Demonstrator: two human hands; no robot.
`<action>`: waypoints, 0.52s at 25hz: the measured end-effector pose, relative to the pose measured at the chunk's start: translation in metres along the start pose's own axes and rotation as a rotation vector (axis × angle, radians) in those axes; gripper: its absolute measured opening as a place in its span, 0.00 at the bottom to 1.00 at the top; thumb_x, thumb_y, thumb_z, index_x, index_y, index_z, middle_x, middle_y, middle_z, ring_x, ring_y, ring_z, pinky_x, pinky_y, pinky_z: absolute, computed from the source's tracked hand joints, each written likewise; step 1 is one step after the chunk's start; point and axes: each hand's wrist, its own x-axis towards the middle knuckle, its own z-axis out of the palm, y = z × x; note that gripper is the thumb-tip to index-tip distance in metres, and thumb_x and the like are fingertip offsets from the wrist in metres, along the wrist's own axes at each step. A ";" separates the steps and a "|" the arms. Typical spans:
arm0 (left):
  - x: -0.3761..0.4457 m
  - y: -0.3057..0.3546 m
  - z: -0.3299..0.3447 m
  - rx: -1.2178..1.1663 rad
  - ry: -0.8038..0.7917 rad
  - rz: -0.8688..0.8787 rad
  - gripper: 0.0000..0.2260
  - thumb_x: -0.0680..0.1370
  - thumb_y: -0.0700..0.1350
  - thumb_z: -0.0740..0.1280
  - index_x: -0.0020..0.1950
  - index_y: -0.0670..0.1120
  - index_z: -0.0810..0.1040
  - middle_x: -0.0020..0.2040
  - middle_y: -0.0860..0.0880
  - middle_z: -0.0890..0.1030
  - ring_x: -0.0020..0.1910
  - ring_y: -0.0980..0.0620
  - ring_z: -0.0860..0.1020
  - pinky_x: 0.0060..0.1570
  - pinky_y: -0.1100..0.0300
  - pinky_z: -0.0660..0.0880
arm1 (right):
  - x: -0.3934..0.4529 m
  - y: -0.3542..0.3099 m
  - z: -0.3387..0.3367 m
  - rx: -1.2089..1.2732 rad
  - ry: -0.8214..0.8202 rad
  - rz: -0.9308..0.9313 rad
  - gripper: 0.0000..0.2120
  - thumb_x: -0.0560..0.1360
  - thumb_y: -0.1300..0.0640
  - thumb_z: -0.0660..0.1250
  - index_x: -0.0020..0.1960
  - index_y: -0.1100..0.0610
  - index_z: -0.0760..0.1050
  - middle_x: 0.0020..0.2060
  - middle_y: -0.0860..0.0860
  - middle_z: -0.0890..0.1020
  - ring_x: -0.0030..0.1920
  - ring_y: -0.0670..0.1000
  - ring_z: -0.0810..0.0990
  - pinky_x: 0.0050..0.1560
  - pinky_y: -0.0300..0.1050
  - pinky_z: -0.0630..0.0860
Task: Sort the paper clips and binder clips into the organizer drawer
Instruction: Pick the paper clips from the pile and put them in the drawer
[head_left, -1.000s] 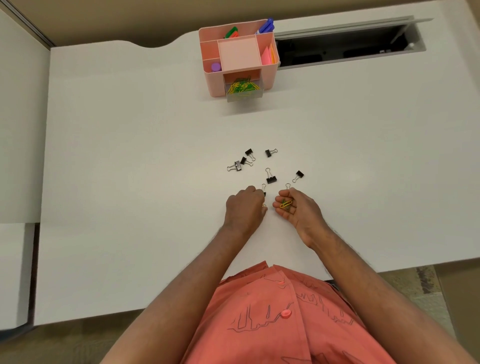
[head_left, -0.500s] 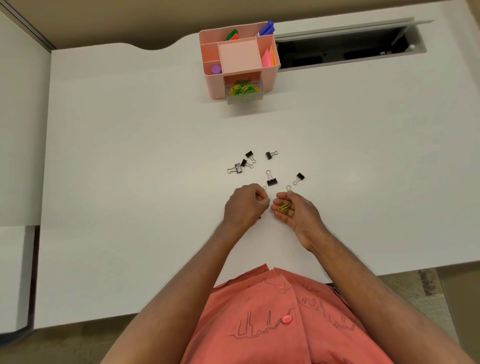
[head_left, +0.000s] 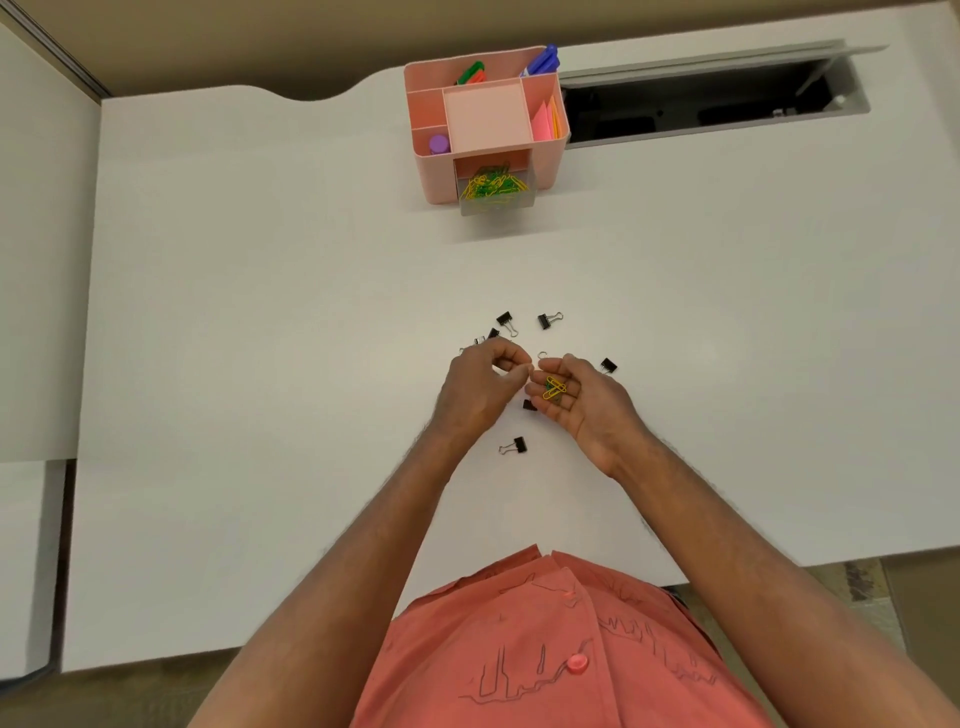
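My right hand (head_left: 582, 405) is turned palm up above the desk and cups a few yellow and green paper clips (head_left: 555, 387). The curled fingers of my left hand (head_left: 485, 387) meet in a pinch at the edge of that palm; nothing shows between them. Black binder clips lie scattered around both hands: one (head_left: 506, 319) and another (head_left: 548, 320) beyond them, one (head_left: 608, 365) to the right, one (head_left: 514, 446) nearer me. The pink organizer (head_left: 545, 171) stands at the back, its clear drawer (head_left: 496, 191) pulled open with yellow and green paper clips inside.
The organizer's top compartments hold markers (head_left: 543, 60), pink sticky notes (head_left: 543, 122) and a purple cap (head_left: 439, 144). An open cable slot (head_left: 701, 111) is cut into the white desk (head_left: 260, 312) right of the organizer. The desk's front edge runs close to my body.
Both hands have risen and moved a little farther from me, the left fingertips closing in on the right palm. Two binder clips now show on the desk near the hands.
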 end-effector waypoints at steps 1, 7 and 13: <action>0.005 0.001 -0.006 -0.004 0.042 -0.003 0.01 0.77 0.46 0.71 0.46 0.53 0.82 0.42 0.58 0.83 0.40 0.59 0.81 0.45 0.56 0.81 | 0.002 -0.007 0.002 -0.003 0.003 -0.012 0.14 0.82 0.55 0.64 0.59 0.63 0.80 0.54 0.60 0.86 0.54 0.56 0.87 0.53 0.47 0.83; 0.085 0.035 -0.062 -0.096 0.381 0.020 0.02 0.76 0.46 0.70 0.48 0.51 0.81 0.46 0.56 0.83 0.41 0.59 0.80 0.44 0.63 0.76 | 0.039 -0.096 0.045 -0.078 -0.099 -0.199 0.09 0.82 0.62 0.64 0.60 0.63 0.79 0.52 0.58 0.84 0.52 0.54 0.86 0.56 0.46 0.82; 0.161 0.065 -0.090 -0.148 0.638 0.055 0.10 0.78 0.47 0.70 0.57 0.48 0.75 0.56 0.51 0.76 0.51 0.53 0.77 0.46 0.66 0.74 | 0.086 -0.167 0.107 -0.568 -0.069 -0.461 0.11 0.79 0.68 0.65 0.59 0.60 0.78 0.55 0.55 0.82 0.56 0.53 0.83 0.58 0.45 0.82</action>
